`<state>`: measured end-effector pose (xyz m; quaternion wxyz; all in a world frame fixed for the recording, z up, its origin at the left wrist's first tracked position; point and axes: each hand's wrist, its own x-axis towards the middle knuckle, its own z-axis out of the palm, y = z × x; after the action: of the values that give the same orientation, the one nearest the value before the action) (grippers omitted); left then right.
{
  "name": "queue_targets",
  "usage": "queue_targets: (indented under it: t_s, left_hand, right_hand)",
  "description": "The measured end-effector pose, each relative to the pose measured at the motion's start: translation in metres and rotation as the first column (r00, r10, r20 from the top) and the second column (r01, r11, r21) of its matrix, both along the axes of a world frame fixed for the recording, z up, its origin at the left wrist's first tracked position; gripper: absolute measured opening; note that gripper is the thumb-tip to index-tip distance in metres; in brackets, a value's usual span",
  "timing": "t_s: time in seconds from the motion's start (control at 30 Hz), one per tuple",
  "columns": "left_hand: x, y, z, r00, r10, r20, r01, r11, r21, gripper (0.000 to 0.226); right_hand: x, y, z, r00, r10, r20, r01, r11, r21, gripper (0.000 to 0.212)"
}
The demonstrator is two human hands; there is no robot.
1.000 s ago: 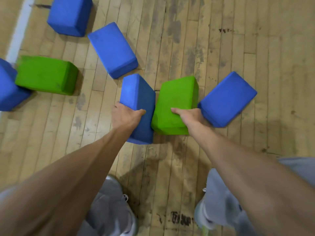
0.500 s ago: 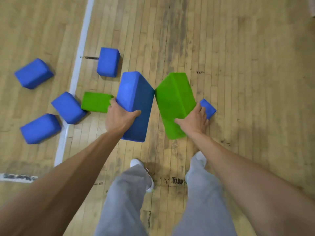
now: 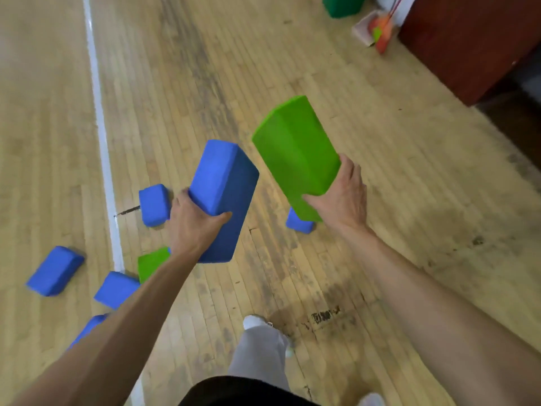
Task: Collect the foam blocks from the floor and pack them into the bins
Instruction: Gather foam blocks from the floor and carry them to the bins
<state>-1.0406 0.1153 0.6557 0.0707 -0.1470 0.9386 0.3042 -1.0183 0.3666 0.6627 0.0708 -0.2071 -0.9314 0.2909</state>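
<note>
**Two foam blocks held clear of the gym floor**

My left grip (image 3: 194,230) is wrapped round the lower end of a blue foam block (image 3: 225,183), thumb across one face and fingers on the opposite side. The block hangs above the wooden floor (image 3: 380,244), tilted up and away from me. My right grip (image 3: 342,197) clasps the lower end of a green foam block (image 3: 295,153) in the same way, also in the air and tilted. The two blocks are near each other but apart.

On the floor to the left of the left grip lies a blue block by the white line (image 3: 154,205). Below that grip lie a green floor block (image 3: 150,262), partly hidden by my forearm, and a far-left blue block (image 3: 54,271). Under the right grip's load, a half-hidden blue block (image 3: 298,225) rests on the floor.
</note>
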Motion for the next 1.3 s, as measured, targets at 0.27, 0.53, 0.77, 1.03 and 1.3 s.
queue_targets:
  t_s: [0.27,0.53,0.77,1.03,1.3]
  left_hand:
    - [0.104,0.234,0.033,0.897,-0.438,-0.065,0.439,0.899,0.004,0.092]
    - [0.272,0.477,0.061,0.653,-0.749,-0.114,0.757,0.651,0.056,0.090]
    - [0.409,0.663,0.079,0.361,-0.915,-0.181,0.932,0.348,0.100,0.087]
    - [0.501,0.829,0.036,0.131,-0.981,-0.140,0.986,0.114,0.123,0.086]
    - [0.554,0.988,0.010,-0.135,-0.990,0.031,0.991,-0.135,-0.015,0.086]
  right_hand:
    - [0.214,0.190,0.034,0.905,-0.412,-0.106,0.406,0.911,-0.069,0.105]
    - [0.466,0.372,0.055,0.674,-0.732,-0.098,0.731,0.680,-0.054,0.106]
    - [0.639,0.455,0.054,0.337,-0.934,-0.120,0.938,0.345,-0.047,0.108]
    - [0.732,0.529,0.018,0.019,-0.999,-0.025,1.000,0.020,-0.023,0.105]
    - [0.797,0.644,0.024,-0.240,-0.967,0.086,0.971,-0.240,0.010,0.103]
